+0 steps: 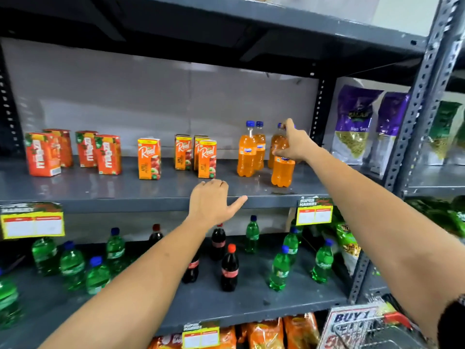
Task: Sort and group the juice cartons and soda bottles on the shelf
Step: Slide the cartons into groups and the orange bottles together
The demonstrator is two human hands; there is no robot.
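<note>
Your hands at the grey metal shelf point(105, 190), drinks in loose groups.
A pale back panel point(151, 96) lines the bay; 4 red cartons point(75, 151) stand left, 4 orange cartons point(181, 157) mid-shelf, 4 orange soda bottles point(247, 152) right; your right hand point(294, 143) grips the front bottle point(282, 172); your left hand point(212, 205) rests spread, holding nothing, on the shelf edge.

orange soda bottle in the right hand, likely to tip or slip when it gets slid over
The orange soda bottle looks full, so probably heavy for its size. Tall and narrow-based, it may tip if pushed high. The right hand grips its upper part; smooth plastic could slip.
</note>
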